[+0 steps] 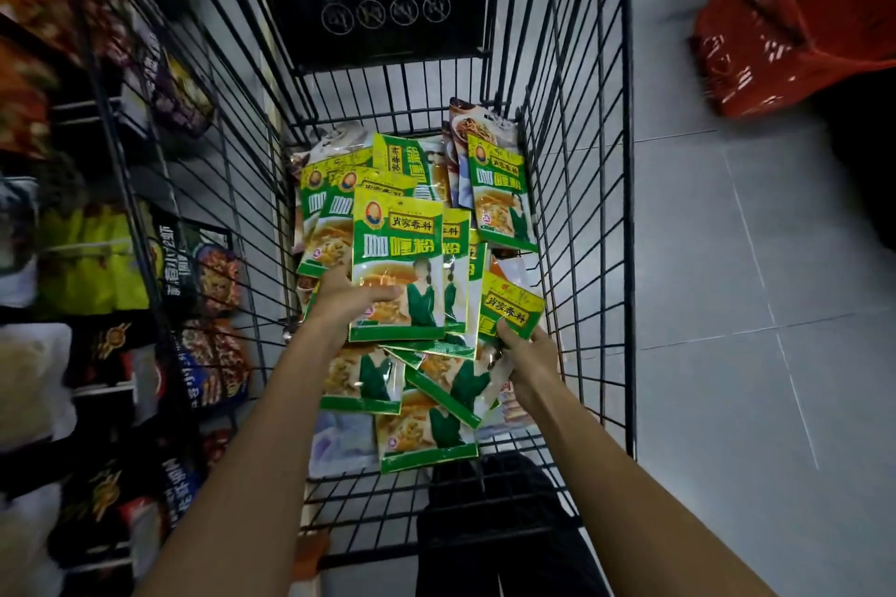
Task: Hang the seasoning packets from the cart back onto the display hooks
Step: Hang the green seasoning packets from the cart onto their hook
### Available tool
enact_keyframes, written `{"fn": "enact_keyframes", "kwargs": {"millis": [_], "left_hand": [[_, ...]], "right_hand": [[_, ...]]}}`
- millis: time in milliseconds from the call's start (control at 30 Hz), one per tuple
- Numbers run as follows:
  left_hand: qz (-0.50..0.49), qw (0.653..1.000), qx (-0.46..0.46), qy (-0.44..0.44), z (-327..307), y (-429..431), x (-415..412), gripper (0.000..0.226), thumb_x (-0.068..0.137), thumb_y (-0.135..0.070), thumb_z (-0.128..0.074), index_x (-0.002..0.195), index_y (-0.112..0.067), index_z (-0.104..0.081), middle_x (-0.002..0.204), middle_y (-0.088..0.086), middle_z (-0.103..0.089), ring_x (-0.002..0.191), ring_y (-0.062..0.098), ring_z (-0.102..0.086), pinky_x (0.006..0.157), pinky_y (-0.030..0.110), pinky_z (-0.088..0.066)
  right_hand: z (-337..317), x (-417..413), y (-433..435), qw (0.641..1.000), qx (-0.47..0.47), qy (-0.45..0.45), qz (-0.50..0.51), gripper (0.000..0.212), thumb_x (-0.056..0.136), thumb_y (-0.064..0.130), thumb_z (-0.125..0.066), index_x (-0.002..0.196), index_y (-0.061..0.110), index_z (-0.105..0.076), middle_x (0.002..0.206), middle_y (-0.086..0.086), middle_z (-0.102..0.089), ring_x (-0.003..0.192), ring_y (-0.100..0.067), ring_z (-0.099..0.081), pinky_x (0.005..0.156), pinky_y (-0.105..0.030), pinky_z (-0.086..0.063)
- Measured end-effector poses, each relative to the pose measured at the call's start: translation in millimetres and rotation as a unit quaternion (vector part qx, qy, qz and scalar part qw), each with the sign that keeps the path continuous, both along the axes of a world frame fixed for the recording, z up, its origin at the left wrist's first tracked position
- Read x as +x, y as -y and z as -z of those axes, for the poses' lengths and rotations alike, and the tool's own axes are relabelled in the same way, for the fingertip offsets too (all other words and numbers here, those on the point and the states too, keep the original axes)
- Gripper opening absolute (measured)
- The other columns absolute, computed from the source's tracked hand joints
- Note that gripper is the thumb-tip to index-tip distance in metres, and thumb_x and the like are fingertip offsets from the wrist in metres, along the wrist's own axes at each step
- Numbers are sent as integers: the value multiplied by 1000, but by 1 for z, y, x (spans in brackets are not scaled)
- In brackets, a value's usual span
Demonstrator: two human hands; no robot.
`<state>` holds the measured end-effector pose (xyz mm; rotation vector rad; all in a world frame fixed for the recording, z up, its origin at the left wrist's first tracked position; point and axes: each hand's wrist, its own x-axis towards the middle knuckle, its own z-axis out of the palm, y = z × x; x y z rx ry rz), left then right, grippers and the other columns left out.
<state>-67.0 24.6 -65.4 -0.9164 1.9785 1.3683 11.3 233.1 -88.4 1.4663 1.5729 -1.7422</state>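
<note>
1. Hands: two, my left hand (339, 301) and right hand (526, 354), each gripping a green packet.
2. Green packets (397, 257): I count at least ten around my hands; overlaps hide the exact number.
3. Other packets (472, 124), beyond my right hand: too buried to count.
4. Cart (582, 160): one.
5. Red basket (776, 29): one, far right of my right hand.
6. Round icons (405, 10), beyond both hands: four.

1. I'm looking at a shop, in a grocery aisle.
2. A wire cart (300, 29) holds many identical seasoning packets (397, 257).
3. Packaged goods (92, 257) fill racks on my left.
4. A red shopping basket (776, 39) sits on the tiled floor (727, 257).
</note>
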Motion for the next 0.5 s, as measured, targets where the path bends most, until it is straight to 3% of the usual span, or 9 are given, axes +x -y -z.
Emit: {"fn": "enact_keyframes", "kwargs": {"millis": [100,167,267,367,400,500], "left_hand": [[0,1000,6,-16,-4,-4,0,66,70,-10,-81,127,-10,-49,108,1,-58,103,23,-54,67,24,-43],[-22,999,15,-26,-5,-3,3,71,72,-20,-81,133,-8,-46,123,6,-54,113,26,-52,71,26,-43],[-51,997,32,-38,-16,2,9,60,76,-32,-76,125,-5,-53,120,11,-59,118,32,-52,79,30,-46],[-64,995,53,-54,-41,10,10,61,78,-29,-75,127,0,-52,123,16,-60,117,31,-55,93,35,-46],[-69,994,60,-61,-52,13,10,62,77,-26,-76,127,2,-51,120,16,-62,112,28,-60,92,35,-49],[-68,990,70,-101,-87,24,10,38,76,-17,-77,106,1,-63,93,12,-72,77,17,-71,64,26,-57]], "right_hand": [[-6,-2,3,1000,5,9,13,19,88,9,-64,104,-3,-65,90,-13,-66,82,-25,-61,78,-37,-50],[-14,-5,5,1000,14,3,26,12,89,11,-65,96,1,-67,88,-11,-66,81,-24,-61,77,-35,-50],[-32,-7,9,998,53,-32,22,12,91,15,-63,79,10,-65,83,-10,-66,76,-24,-62,73,-34,-51],[-59,-7,11,990,119,-78,-18,12,92,18,-60,83,13,-66,75,-2,-65,74,-22,-63,64,-30,-50],[-70,-7,10,985,138,-95,-35,12,92,20,-60,84,13,-66,74,1,-64,75,-21,-63,63,-29,-50],[-109,-12,7,973,160,-136,-95,13,93,24,-59,84,15,-63,82,-2,-66,87,-27,-65,78,-42,-55]]}}
